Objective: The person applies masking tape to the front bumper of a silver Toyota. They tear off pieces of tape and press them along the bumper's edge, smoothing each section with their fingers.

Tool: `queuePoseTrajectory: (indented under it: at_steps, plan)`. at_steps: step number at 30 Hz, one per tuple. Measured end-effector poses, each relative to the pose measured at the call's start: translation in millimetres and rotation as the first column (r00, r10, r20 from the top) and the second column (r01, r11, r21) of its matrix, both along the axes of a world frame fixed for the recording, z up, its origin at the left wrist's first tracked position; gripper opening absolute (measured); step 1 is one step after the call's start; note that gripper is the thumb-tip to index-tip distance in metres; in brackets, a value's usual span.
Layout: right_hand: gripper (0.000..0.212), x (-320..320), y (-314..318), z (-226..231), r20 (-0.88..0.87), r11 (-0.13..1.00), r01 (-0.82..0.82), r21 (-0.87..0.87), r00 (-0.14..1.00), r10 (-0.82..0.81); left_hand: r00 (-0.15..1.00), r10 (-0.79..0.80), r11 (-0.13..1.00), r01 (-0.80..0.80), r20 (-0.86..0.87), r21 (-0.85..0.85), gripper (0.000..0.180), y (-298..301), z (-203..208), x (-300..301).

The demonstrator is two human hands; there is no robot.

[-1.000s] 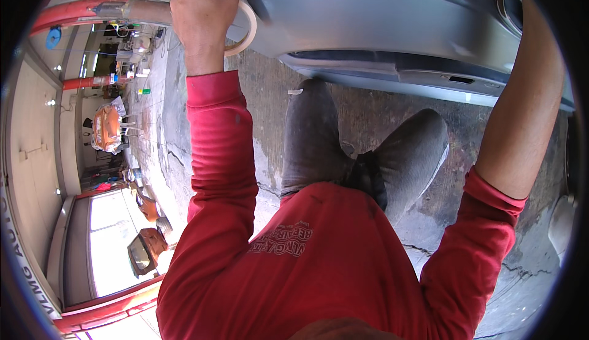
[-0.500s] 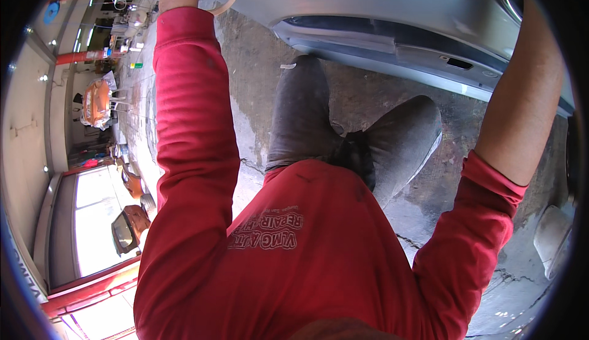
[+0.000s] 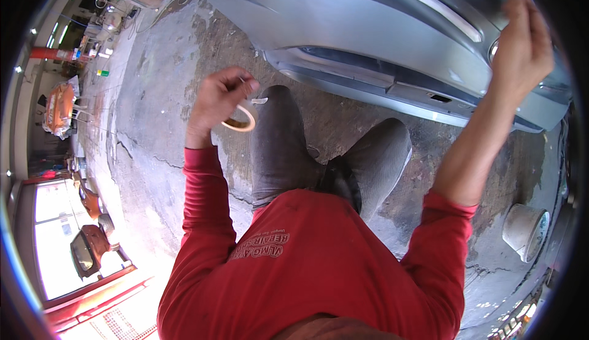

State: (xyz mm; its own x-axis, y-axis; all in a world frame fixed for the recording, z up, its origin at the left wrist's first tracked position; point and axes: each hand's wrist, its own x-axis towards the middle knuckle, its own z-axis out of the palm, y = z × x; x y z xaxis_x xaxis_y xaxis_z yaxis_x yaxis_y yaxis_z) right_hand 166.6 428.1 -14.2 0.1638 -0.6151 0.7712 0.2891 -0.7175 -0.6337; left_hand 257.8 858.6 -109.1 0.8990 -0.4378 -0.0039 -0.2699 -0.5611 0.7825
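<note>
My left hand (image 3: 222, 98) is closed, thumb against fingers, in front of my chest and left of my left knee. From it hangs a roll of cream masking tape (image 3: 247, 121). My right hand (image 3: 521, 52) reaches up at the upper right, its fingers stretched out over the grey car bumper (image 3: 362, 39). I cannot tell whether the fingertips press on the bodywork. A chrome strip (image 3: 423, 3) runs along the panel above the bumper.
My bent knees are close to the bumper's lower edge. A small pale strip (image 3: 260, 101) lies on the left knee. A white bucket (image 3: 521, 233) lies at the right on the stained concrete floor (image 3: 159, 95). Orange car parts (image 3: 59, 108) stand far left.
My left hand has come down and back from the car with the tape roll. The right hand has come into fuller view. More of the bumper shows as the view has shifted.
</note>
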Motion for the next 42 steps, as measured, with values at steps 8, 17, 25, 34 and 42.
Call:
queuePoseTrajectory:
  at_steps: [8,17,25,34,42]
  plan:
    - [0.071,81,130,-31,-0.592,0.608,-0.644,0.464,0.285,0.754,0.971,-0.228,0.973,0.225,-0.078,-0.044,0.013,-33,-40,-13]
    - [0.082,146,174,-66,-0.816,0.88,-0.411,-0.238,0.576,0.048,0.939,-0.332,0.943,0.333,-0.091,-0.004,0.017,-1,-84,-3]
    - [0.072,100,159,-22,-0.661,0.703,-0.516,0.489,0.307,0.685,0.906,-0.395,0.914,0.37,-0.152,-0.167,0.016,11,-97,10]
    - [0.033,133,178,-48,-0.532,0.923,-0.292,-0.249,0.838,0.122,0.936,-0.314,0.934,0.275,-0.159,-0.229,0.014,56,-128,22]
    - [0.054,82,194,-49,-0.751,0.921,-0.39,-0.009,0.61,0.251,0.904,-0.287,0.765,0.017,-0.317,-0.644,0.021,62,-101,34]
